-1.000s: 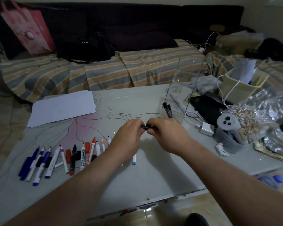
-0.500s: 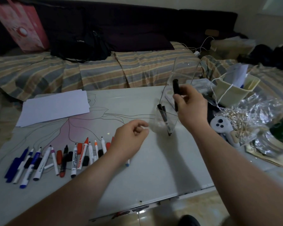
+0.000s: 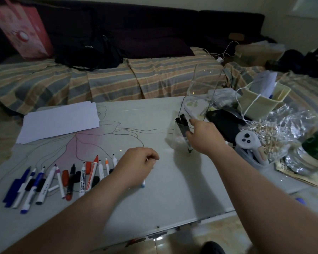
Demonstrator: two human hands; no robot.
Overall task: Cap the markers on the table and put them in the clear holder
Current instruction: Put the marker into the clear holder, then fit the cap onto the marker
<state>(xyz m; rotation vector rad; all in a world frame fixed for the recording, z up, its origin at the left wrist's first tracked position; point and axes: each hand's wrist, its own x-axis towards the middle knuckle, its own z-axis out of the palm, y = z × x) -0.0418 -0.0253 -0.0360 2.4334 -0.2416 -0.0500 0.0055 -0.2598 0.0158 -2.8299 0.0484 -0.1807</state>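
A clear holder (image 3: pixel 174 142) stands on the white table (image 3: pixel 173 195) right of centre, with black capped markers (image 3: pixel 182 123) leaning inside its low front part. My right hand (image 3: pixel 205 137) is against the holder's right side, fingers apart, holding nothing. A row of several markers (image 3: pixel 83 176) lies at the table's left front, most of them uncapped, with loose red and black caps (image 3: pixel 65 177) among them. My left hand (image 3: pixel 136 165) hovers over the row's right end with fingers curled in and nothing visible in them. A blue-ended marker (image 3: pixel 143 184) sticks out beneath it.
White paper sheets (image 3: pixel 61 121) lie at the back left. Right of the holder are a black flat item (image 3: pixel 226 123), a cream bag (image 3: pixel 262 101), a white controller (image 3: pixel 248 142) and a crinkled plastic bag (image 3: pixel 283 132). A striped sofa (image 3: pixel 117 79) runs behind the table.
Both hands held a black marker together. My right hand then lifted it over the holder; now the marker is in the holder and that hand is empty. My left hand drew back toward the row.
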